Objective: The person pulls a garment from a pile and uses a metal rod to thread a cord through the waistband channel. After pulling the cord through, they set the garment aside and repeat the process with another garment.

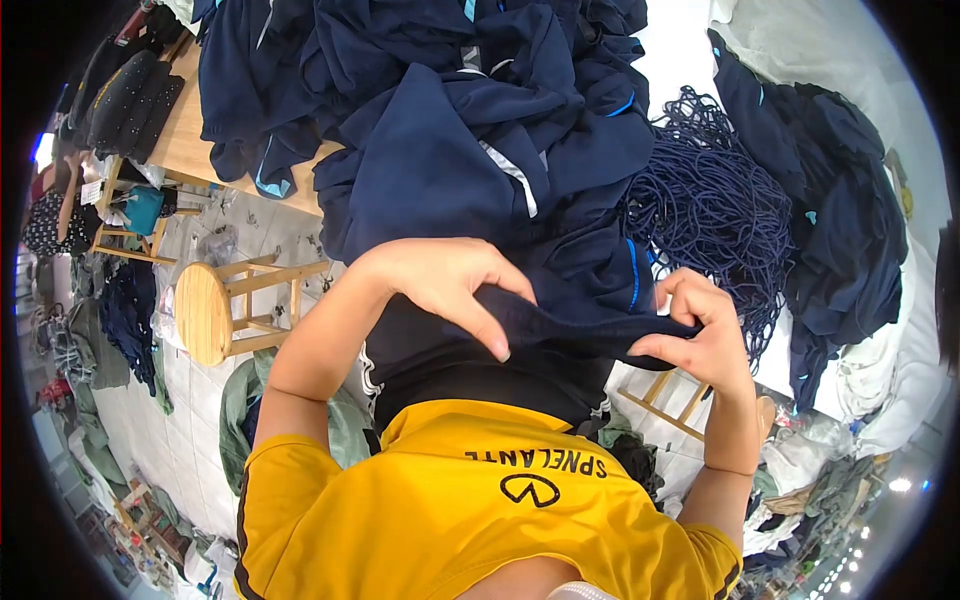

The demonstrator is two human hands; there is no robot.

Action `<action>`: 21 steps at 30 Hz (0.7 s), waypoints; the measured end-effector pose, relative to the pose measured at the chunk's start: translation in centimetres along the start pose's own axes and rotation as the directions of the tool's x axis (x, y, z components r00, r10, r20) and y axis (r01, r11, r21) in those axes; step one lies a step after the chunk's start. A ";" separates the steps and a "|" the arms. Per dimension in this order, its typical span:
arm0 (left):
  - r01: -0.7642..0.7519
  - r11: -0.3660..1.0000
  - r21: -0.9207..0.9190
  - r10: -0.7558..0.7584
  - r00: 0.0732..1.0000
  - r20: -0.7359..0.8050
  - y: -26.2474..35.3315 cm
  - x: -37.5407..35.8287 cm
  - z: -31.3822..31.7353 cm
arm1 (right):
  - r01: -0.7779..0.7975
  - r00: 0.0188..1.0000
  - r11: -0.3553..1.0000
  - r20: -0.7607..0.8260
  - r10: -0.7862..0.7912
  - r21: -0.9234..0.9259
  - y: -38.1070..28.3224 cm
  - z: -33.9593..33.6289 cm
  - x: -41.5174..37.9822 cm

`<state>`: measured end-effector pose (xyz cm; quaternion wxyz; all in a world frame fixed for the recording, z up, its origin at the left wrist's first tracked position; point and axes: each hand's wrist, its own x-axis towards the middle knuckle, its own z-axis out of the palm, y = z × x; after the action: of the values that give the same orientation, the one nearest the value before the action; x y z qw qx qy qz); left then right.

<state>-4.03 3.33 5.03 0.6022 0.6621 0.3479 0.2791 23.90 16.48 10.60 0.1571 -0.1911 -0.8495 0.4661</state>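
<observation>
The cloth (590, 330), soft, matte navy, spans the centre of the frame, its edge stretched but unfolded. The right hand (700, 325) pinches one end; the left hand (445, 285) lies against the other, thumb and forefinger parted, its grip unclear. Crumpled garments (420, 150) fill the top, unfolded; smooth, round cords (700, 190) lie tangled at upper right.

wooden table (183, 128), upper left: navy garments (400, 150), dark clothes (130, 108)
white surface (680, 45), upper right: cord heap (705, 195), dark blue cloth (848, 190)
</observation>
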 end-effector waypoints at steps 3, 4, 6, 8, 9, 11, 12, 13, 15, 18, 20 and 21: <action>0.218 0.943 0.253 -0.216 0.976 -0.036 0.0 0.4 0.6 | -0.151 0.988 0.988 0.032 0.150 0.020 0.0 0.1 -1.1; 0.267 0.909 0.321 -0.253 0.964 -0.085 -0.2 0.6 1.0 | -0.159 0.987 0.987 0.007 0.159 0.037 0.0 0.2 -1.1; 0.198 0.962 0.188 -0.183 0.979 -0.093 -0.3 0.8 1.5 | -0.172 0.983 0.982 -0.044 0.176 0.071 0.1 0.2 -0.9; 0.142 0.983 0.115 -0.132 0.987 -0.088 -0.1 1.1 1.9 | -0.144 0.986 0.987 -0.077 0.150 0.070 0.5 0.5 -0.6; 0.145 0.962 0.229 -0.125 0.987 -0.100 0.5 1.4 1.9 | -0.116 0.987 0.992 -0.104 0.122 0.054 0.3 1.0 -0.3; 0.156 0.962 0.223 -0.152 0.988 -0.034 1.6 1.5 1.7 | -0.126 0.984 0.992 -0.130 0.122 -0.020 -0.8 1.3 0.0; 0.161 0.962 0.223 -0.165 0.986 -0.001 1.9 1.5 1.5 | -0.173 0.975 0.984 -0.149 0.166 -0.034 -1.6 1.1 0.1; 0.099 0.977 0.190 -0.100 0.995 -0.005 1.6 1.3 1.4 | -0.218 0.964 0.975 -0.168 0.207 -0.046 -2.4 0.9 0.1; 0.006 0.990 0.143 -0.005 1.000 -0.007 1.0 0.9 1.5 | -0.253 0.952 0.967 -0.185 0.245 -0.023 -2.9 0.4 -0.2; -0.043 0.986 0.164 0.041 0.999 0.019 1.8 1.4 1.5 | -0.201 0.979 0.975 -0.040 0.198 -0.095 -3.9 -0.9 -0.4; -0.035 0.972 0.231 0.052 0.996 -0.067 2.0 2.4 2.3 | -0.004 0.996 0.997 -0.085 -0.002 -0.080 -3.4 -0.6 0.4; -0.029 0.965 0.262 0.060 0.992 -0.111 2.1 2.8 2.8 | 0.043 0.997 0.998 -0.063 -0.046 -0.039 -3.3 -0.3 0.7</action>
<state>0.16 3.81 6.60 0.4823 0.7254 0.4013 0.2830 22.82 15.47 13.62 0.1908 -0.1897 -0.8566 0.4402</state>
